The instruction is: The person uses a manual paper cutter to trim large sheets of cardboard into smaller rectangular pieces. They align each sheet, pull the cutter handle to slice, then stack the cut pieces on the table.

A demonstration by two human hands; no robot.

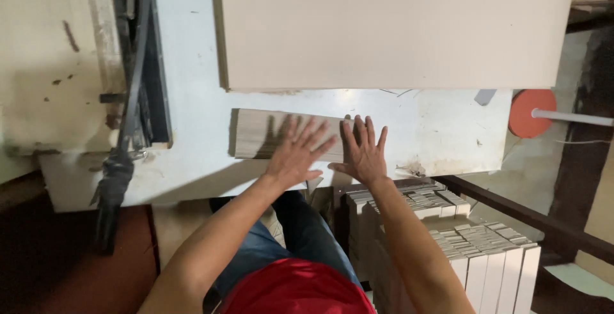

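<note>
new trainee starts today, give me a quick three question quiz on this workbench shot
1. True or false: both hands rest flat on the stack of paper strips on the white table.
2. Which lies farther from the person than the strip stack? A) the large beige board B) the bundles of strips C) the red disc
3. Fill in: the right hand is at the stack's ____ end, the left hand beside it.

Key
1. True; fingers spread, palms down.
2. A; the bundles stand below the table edge by the person's legs, the disc off to the right side.
3. Right.
</note>
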